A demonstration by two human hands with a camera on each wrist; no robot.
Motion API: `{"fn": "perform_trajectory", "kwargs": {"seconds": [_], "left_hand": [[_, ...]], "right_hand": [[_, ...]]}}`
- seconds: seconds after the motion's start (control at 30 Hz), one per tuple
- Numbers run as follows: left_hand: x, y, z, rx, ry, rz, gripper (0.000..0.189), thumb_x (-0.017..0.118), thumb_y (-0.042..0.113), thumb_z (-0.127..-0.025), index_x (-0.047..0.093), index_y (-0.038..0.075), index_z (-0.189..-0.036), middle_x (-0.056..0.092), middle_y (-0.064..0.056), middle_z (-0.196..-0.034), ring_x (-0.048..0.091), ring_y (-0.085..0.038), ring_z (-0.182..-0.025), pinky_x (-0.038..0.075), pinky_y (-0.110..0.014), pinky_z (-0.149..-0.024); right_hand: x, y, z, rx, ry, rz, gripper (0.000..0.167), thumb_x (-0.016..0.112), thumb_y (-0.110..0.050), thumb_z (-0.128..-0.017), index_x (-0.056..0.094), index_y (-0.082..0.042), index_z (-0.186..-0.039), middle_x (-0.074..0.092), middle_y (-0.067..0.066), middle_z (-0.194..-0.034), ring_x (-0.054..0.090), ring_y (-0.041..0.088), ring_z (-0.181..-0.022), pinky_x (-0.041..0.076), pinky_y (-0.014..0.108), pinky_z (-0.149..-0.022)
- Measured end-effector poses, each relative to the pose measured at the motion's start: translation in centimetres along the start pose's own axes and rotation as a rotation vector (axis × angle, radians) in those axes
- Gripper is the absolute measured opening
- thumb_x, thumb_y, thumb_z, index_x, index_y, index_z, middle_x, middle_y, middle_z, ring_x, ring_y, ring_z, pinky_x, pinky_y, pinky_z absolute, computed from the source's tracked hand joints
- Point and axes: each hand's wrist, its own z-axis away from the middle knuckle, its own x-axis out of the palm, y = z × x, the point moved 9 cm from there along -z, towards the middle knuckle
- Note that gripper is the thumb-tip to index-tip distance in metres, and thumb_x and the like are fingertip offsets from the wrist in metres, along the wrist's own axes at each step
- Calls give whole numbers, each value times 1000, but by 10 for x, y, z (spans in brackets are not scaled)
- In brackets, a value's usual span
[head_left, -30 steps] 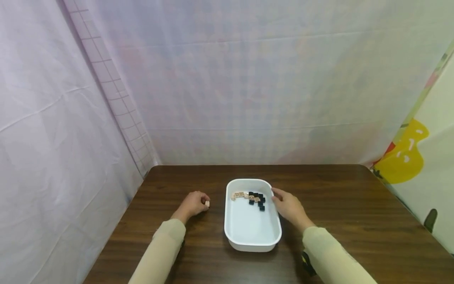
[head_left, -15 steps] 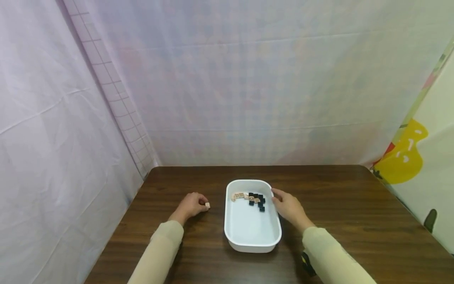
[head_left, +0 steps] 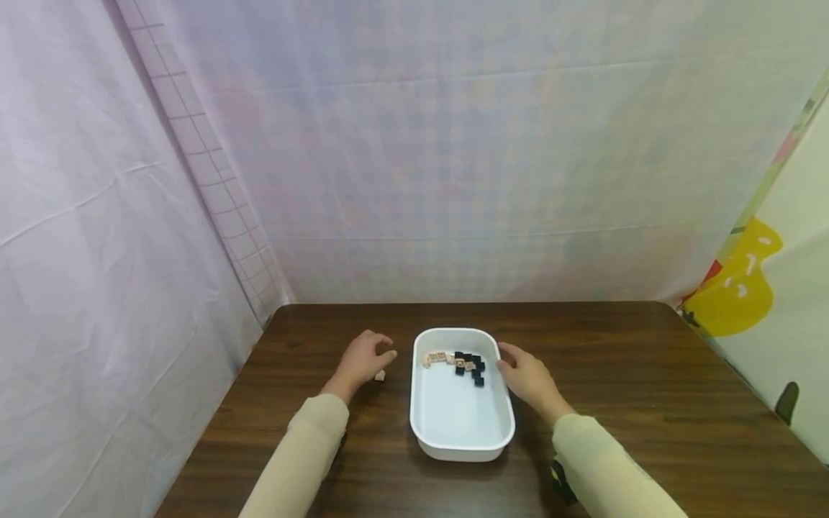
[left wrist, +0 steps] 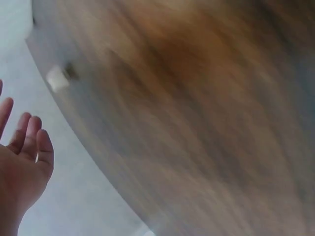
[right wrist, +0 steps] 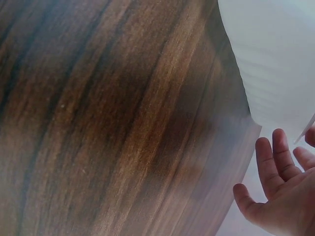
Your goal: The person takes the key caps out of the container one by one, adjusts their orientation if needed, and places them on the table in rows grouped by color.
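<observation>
Two pale sleeves [head_left: 294, 460] come in nearest me, with a dark band [head_left: 565, 482] under the right wrist. Just beyond, the near rim of a white tray [head_left: 461, 452] sits on the brown table [head_left: 622, 403]. Left of the tray and well apart from it, one small pale block [head_left: 380, 376] lies on the wood, close under the left hand [head_left: 361, 359]. That hand pinches nothing: its thumb and fingers are spread, apart from the block. In the left wrist view a dark patch [left wrist: 71, 71] shows beside the block, too blurred to name. The right hand [head_left: 529, 378] rests at the tray's right side, fingers loosely extended; whether the thumb hooks the rim, I can't tell.

I take the step to be handling that loose block. It seems small, so I'd bring thumb and forefinger down squarely on opposite sides, keep the palm high enough to see it, and squeeze lightly. Steady light pressure from the right hand should do; a hard push might slide the tray.

Farther off, black pieces [head_left: 478, 367] and pale pieces [head_left: 437, 357] cluster inside the tray's far half. Behind the table hangs a whitish cloth [head_left: 453, 158].
</observation>
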Motion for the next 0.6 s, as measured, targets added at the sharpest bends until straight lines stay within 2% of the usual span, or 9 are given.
{"fn": "perform_trajectory", "kwargs": {"seconds": [0.2, 0.33, 0.6], "left_hand": [[8, 22, -11, 28, 9, 2, 30, 70, 25, -91, 70, 4, -114, 60, -11, -113, 58, -29, -104, 48, -45, -92], [15, 33, -16, 42, -10, -13, 28, 70, 24, -91, 71, 5, -112, 60, -11, -112, 58, -28, -103, 48, -43, -91], [25, 46, -21, 46, -65, -80, 26, 69, 24, -91, 73, 8, -110, 60, -11, -113, 57, -28, -105, 49, -43, -90]], "right_hand": [[1, 2, -2, 1, -4, -10, 48, 52, -20, -100, 48, 0, -143, 56, 28, -133, 56, 44, -117, 42, 60, -98], [2, 4, -3, 20, -24, -14, 48, 51, -20, -101, 47, -3, -145, 53, 28, -137, 54, 44, -120, 39, 62, -100], [4, 5, -4, 50, -46, -43, 49, 49, -22, -102, 45, -4, -148, 49, 27, -142, 49, 46, -126, 36, 64, -102]]}}
